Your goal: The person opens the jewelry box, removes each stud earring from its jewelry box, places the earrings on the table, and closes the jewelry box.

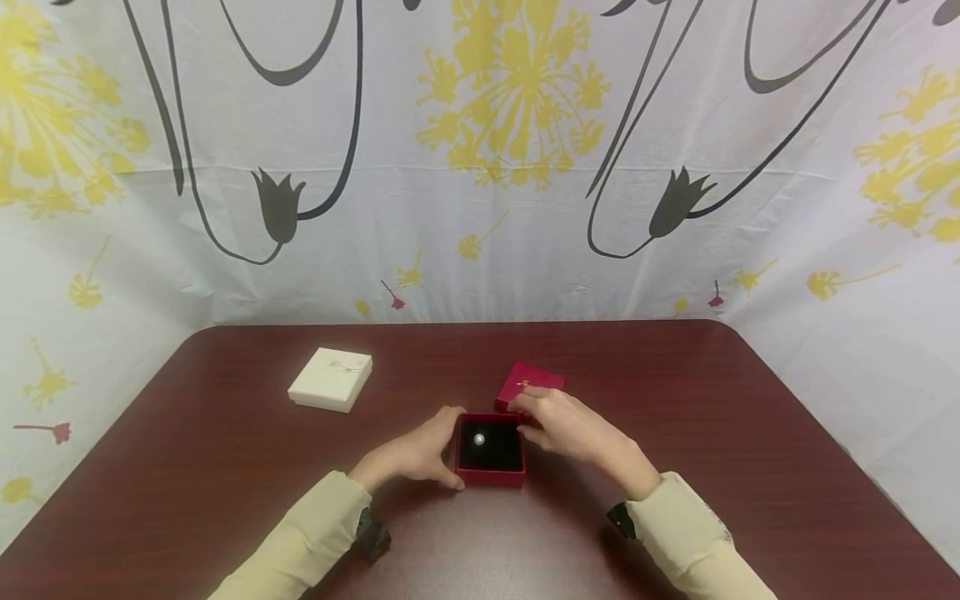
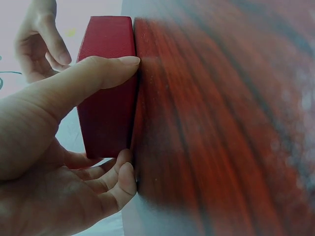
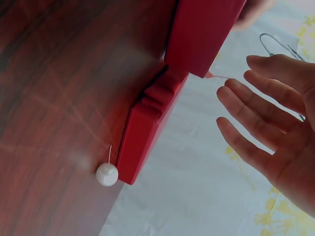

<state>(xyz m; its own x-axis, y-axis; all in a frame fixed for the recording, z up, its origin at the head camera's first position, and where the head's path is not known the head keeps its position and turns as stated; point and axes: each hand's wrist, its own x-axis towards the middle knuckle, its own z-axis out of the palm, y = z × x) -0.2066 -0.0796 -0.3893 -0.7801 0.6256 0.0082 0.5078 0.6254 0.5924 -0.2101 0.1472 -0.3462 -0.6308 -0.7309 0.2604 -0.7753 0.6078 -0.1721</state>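
Observation:
My left hand (image 1: 420,450) grips the left side of a small red jewelry box (image 1: 491,477), thumb on its near wall and fingers toward the far corner. One white pearl earring (image 1: 479,438) sits in the black padded insert (image 1: 497,454). My right hand (image 1: 566,421) hovers over the box's right side and holds nothing; its fingers are loosely bent in the right wrist view. Just behind the box lies the red lid (image 1: 525,379) with a bow. A second pearl stud earring (image 3: 107,174) with a thin post lies on the table beside that lid, unseen in the head view.
A closed white gift box (image 1: 330,379) with a printed or tied bow stands at the back left of the dark wood table (image 1: 225,450). Behind the table hangs a white flowered curtain (image 1: 480,242).

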